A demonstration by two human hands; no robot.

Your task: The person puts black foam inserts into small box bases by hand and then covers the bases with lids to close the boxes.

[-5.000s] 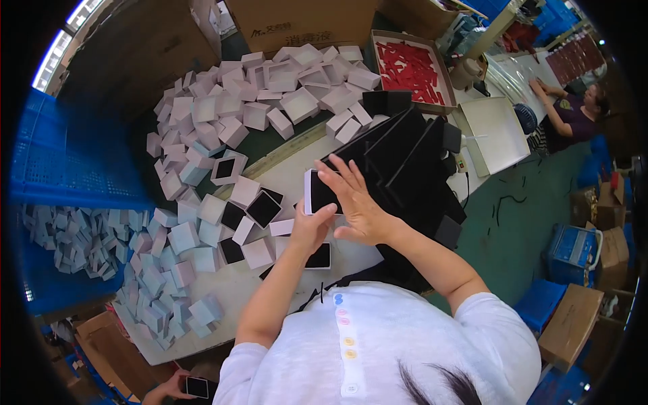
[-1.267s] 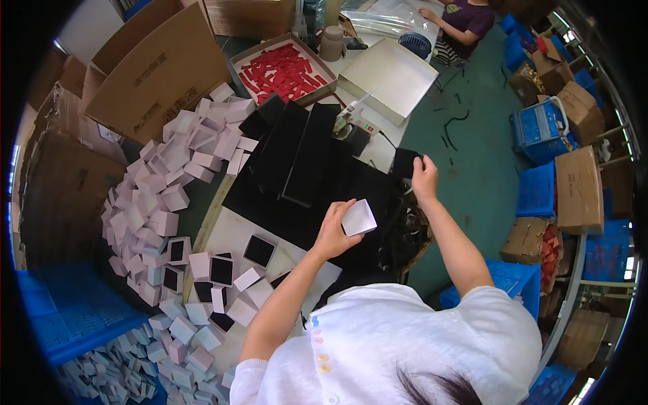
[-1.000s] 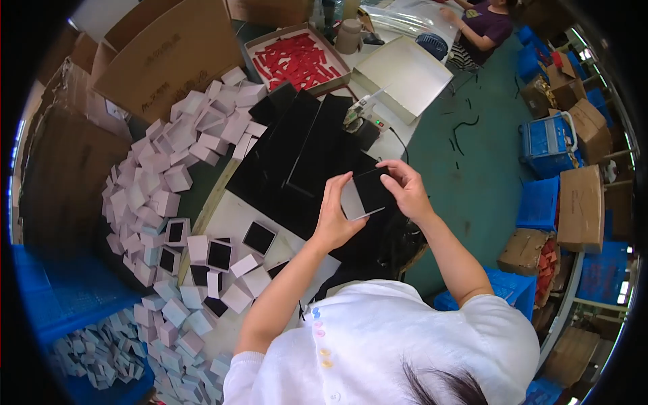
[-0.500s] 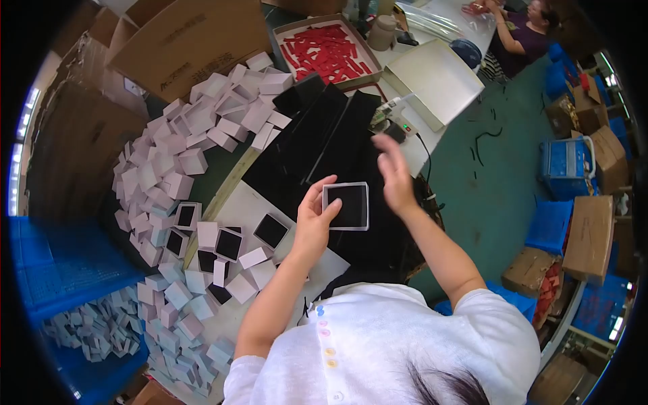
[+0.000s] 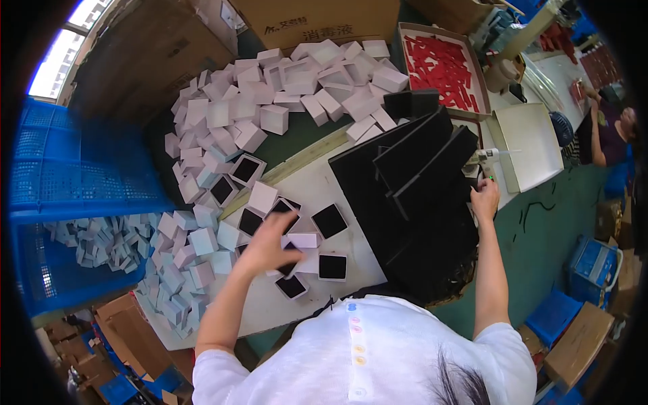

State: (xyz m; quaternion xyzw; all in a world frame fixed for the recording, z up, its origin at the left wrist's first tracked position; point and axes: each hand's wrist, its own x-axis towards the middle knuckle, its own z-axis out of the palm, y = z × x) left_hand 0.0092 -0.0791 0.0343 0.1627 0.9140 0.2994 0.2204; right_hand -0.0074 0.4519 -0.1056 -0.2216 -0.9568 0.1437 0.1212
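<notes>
Hovering, widely spread and holding nothing, the left grip (image 5: 268, 251) is above boxes (image 5: 332, 268) on the counter (image 5: 307, 183), with foam (image 5: 368, 185) between it and the right grip (image 5: 484, 198), curled just beside the glue gun (image 5: 490, 155), its hold impossible to tell.

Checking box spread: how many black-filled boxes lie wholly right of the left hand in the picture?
2, both beside the left hand: one box higher in the picture, a second box lower. A third box just below the hand isn't counted; others may be hidden.
</notes>
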